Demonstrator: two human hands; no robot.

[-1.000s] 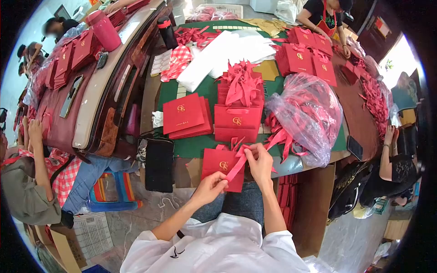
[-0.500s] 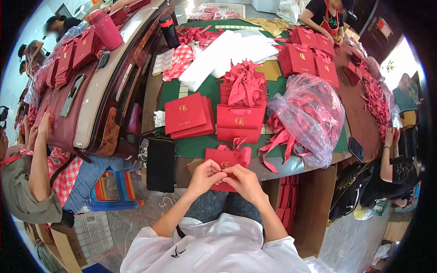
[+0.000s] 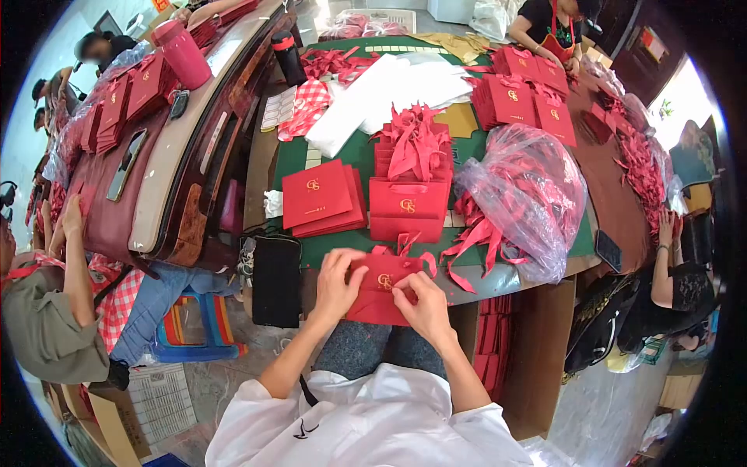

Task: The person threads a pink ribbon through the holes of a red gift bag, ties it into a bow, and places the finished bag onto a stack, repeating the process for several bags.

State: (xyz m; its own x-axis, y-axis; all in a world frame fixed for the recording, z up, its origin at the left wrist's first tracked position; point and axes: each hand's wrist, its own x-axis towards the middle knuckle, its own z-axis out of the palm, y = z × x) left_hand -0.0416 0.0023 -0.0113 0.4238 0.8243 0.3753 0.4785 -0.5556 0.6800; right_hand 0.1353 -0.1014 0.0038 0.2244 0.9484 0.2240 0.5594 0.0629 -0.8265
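Observation:
A red paper gift bag point(image 3: 384, 305) with a gold logo lies at the table's front edge, partly over my lap. Red ribbon point(image 3: 406, 243) shows at its top. My left hand point(image 3: 338, 286) is at the bag's left edge, its thumb apart from its curved fingers. Over the right part of the bag's front, my right hand point(image 3: 424, 305) has thumb and forefinger drawn together; anything between them is too small to make out. Just behind stands a row of red gift bags point(image 3: 406, 212) with ribbons heaped on top. Flat red bags point(image 3: 317, 191) are stacked to the left.
A clear plastic bag of red ribbons point(image 3: 537, 206) sits to the right. White sheets point(image 3: 366, 101) and a black bottle point(image 3: 289, 58) are farther back. A black pouch point(image 3: 276, 280) hangs at the left edge. Co-workers sit on both sides, and a person point(image 3: 548, 35) works at the far right.
My hands, close together over the bag half a second ago, have moved apart. My left hand has gone left and up to the bag's edge, uncovering the logo.

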